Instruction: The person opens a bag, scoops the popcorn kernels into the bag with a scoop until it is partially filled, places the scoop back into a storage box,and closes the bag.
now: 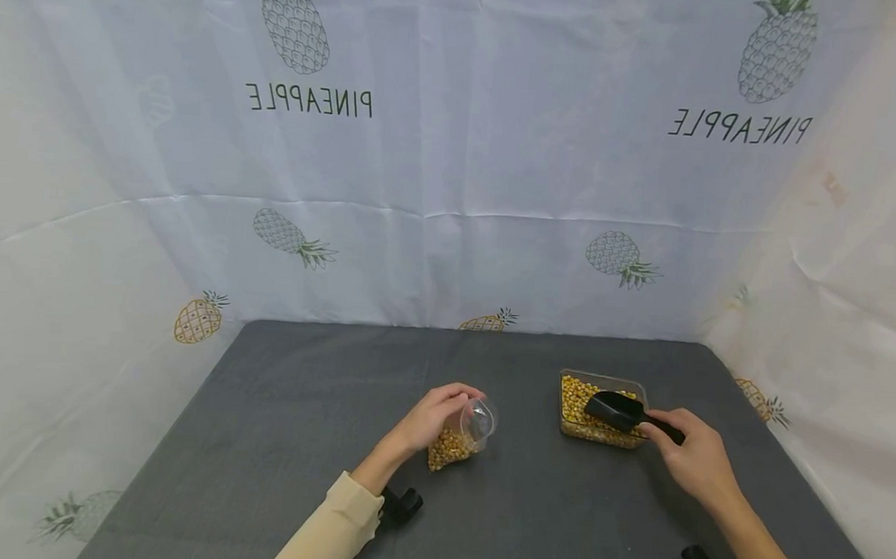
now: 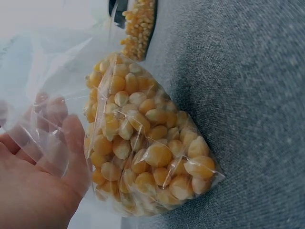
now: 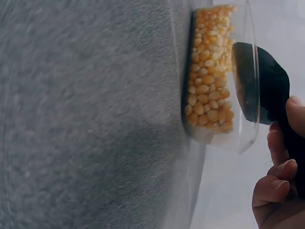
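In the head view my left hand (image 1: 436,417) holds a clear plastic bag (image 1: 479,421) by its upper part, and the round mouth stands wide. Yellow corn kernels (image 2: 143,143) fill the lower part of the bag, which rests on the table. Through the film, the fingers (image 2: 57,112) of that hand show, slightly bent. My right hand (image 1: 699,459) grips the handle of a black scoop (image 1: 617,410). The scoop's bowl reaches over the rim of a clear rectangular container (image 3: 248,136) and lies close to the corn in it. Whether the bowl holds kernels is hard to see.
Dark grey cloth covers the table (image 1: 276,439). A white curtain (image 1: 453,163) with pineapple prints hangs behind it and along both sides. Black wrist straps (image 1: 402,506) sit on both forearms. A stretch of table lies between the bag and the container.
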Motion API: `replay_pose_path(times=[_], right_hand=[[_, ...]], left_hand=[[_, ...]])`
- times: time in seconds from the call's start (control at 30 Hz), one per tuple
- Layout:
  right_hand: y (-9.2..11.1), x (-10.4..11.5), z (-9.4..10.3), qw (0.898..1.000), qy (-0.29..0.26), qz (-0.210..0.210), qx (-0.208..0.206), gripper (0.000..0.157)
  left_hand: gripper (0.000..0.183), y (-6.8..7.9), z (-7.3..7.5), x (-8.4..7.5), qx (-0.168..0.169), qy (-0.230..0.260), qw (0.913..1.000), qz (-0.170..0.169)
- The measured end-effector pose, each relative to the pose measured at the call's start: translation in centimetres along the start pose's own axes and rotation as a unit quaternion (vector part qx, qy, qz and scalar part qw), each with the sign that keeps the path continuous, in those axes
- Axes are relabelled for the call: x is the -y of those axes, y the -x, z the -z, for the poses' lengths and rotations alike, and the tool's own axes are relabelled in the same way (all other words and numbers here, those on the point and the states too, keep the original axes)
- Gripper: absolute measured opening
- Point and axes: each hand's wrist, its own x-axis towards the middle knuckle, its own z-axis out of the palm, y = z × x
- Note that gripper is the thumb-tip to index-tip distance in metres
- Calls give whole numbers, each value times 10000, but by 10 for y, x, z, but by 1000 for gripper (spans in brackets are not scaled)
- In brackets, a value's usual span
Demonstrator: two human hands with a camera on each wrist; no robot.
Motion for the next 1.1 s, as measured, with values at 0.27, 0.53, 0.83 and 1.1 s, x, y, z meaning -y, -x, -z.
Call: replay_pose_path(times=[0.27, 0.53, 0.83, 1.1], right_hand=[[1, -8, -4, 9998, 169, -46, 41, 35], [2, -8, -3, 9994, 333, -15, -6, 36], [-1, 3, 1, 9992, 385, 64, -56, 32], [-5, 27, -2, 9982, 370, 295, -370, 26]], left_hand=[[34, 2, 2, 0, -79, 60, 9999, 63], [32, -2, 4, 3, -35, -7, 10000, -38], [21, -4, 6, 2, -207, 245, 9995, -4], [15, -5, 10, -3, -483, 327, 9978, -307]])
